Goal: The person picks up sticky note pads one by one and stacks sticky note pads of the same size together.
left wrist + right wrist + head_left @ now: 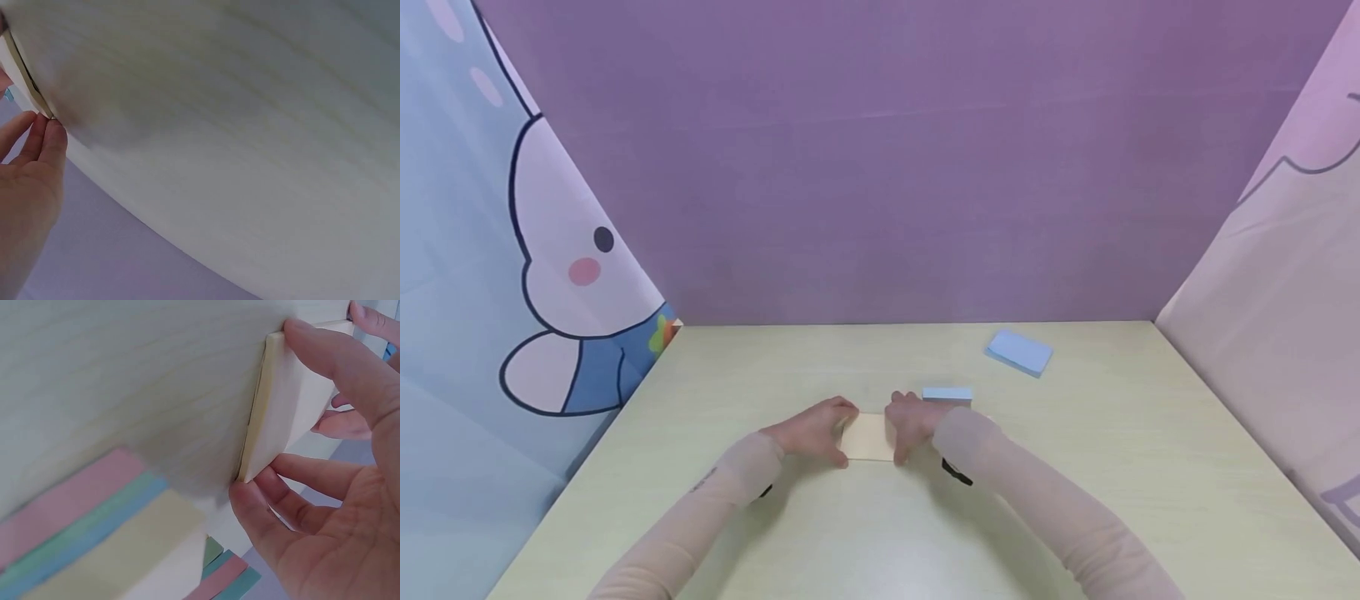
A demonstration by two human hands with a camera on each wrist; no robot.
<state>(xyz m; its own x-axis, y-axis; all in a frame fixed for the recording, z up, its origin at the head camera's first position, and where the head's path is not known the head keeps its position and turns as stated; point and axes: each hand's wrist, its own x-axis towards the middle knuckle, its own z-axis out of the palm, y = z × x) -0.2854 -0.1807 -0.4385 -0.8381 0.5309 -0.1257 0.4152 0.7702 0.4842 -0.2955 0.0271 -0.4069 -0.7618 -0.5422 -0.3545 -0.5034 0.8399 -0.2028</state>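
A pale yellow pad of paper, like sticky notes, lies flat on the table between both hands. My left hand holds its left end, thumb at the near edge and fingers at the far edge. My right hand grips the right end the same way, and in the right wrist view its thumb and fingertips pinch opposite corners of the pad. Only a thin edge of the pad shows in the left wrist view, beside the left hand.
Just beyond the right hand stands a blue-topped block. A blue pad lies farther back on the right. The right wrist view shows a layered pink, green, blue and yellow stack, with another coloured stack behind. A purple backdrop borders the table.
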